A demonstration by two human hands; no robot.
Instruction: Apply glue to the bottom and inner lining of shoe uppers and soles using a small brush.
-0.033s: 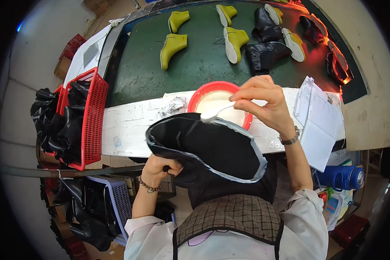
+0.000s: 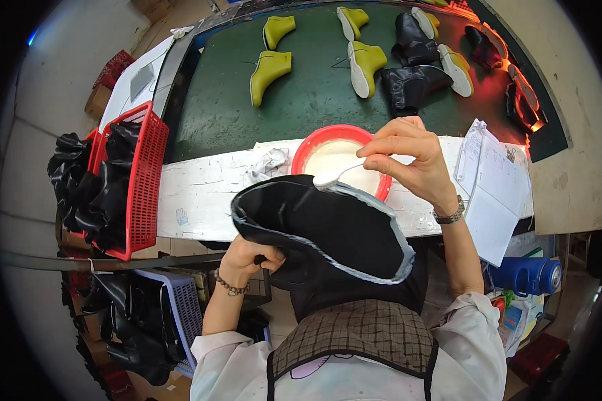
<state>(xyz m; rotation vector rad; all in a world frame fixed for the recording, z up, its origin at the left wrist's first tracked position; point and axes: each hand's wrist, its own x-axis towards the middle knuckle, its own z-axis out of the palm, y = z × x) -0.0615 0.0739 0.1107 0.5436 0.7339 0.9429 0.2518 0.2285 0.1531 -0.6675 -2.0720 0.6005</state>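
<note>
- Black, soft, open-mouthed boot upper (image 2: 341, 230) with a pale, frayed rim lies at the centre of the view, stretching toward 4 o'clock, its opening facing up.
- Bare left hand (image 2: 253, 259) is at 7 o'clock, fingers curled closed on the upper's near wall; some fingertips are hidden, so how much material they hold I cannot tell.
- Bare right hand (image 2: 408, 150) is at 2 o'clock, thumb and fingers pinched together on a slim white brush (image 2: 326, 180), whose head appears to touch the upper's 12 o'clock edge.
- Red round plastic bowl (image 2: 338, 132) of cream-coloured liquid sits just beyond, toward 1 o'clock, partly covered by the right hand and brush.
- Compared with the earlier picture, almost nothing differs: the upper and brush sit slightly more toward 3 o'clock, and both grips are unchanged.
- So small a shift suggests the rim is mid-coating, the same stroke under way, with steadiness from the left hand mattering most.
</note>
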